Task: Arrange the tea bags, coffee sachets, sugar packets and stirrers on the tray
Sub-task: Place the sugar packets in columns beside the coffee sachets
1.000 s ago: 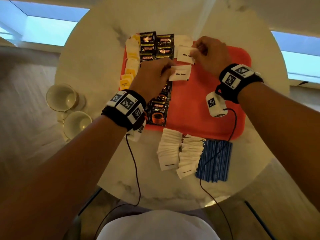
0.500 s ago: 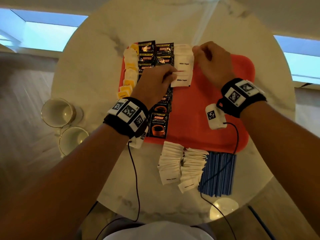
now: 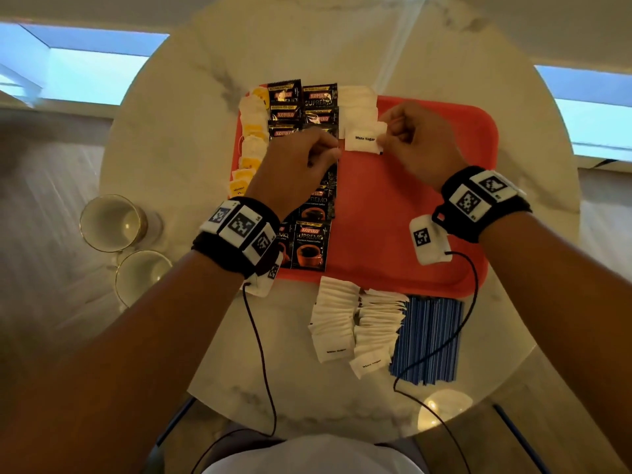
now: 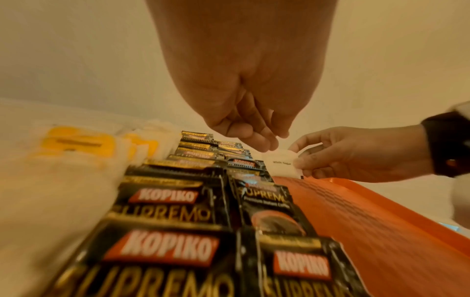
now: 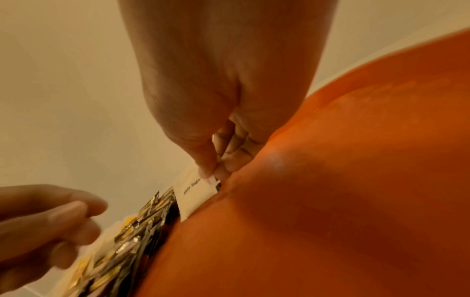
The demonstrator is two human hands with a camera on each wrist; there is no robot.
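On the red tray (image 3: 417, 213) lie a left column of tea bags (image 3: 251, 131), two columns of black coffee sachets (image 3: 313, 241) and a short column of white sugar packets (image 3: 357, 104) at the far edge. My right hand (image 3: 381, 140) pinches the right edge of the nearest sugar packet (image 3: 359, 140), low over the tray; the right wrist view shows the right hand (image 5: 213, 172) on that sugar packet (image 5: 195, 193). My left hand (image 3: 333, 152) hovers just left of it above the sachets, fingers curled and holding nothing; the left wrist view shows the left hand (image 4: 257, 138).
Two fanned piles of sugar packets (image 3: 355, 323) and a bundle of blue stirrers (image 3: 427, 340) lie on the round marble table (image 3: 191, 172) in front of the tray. Two cups (image 3: 113, 222) stand at the table's left edge. The tray's right half is bare.
My left hand has let go of the sugar packet it carried and drawn back left. My right hand has come nearer and now pinches the nearest packet in the column.
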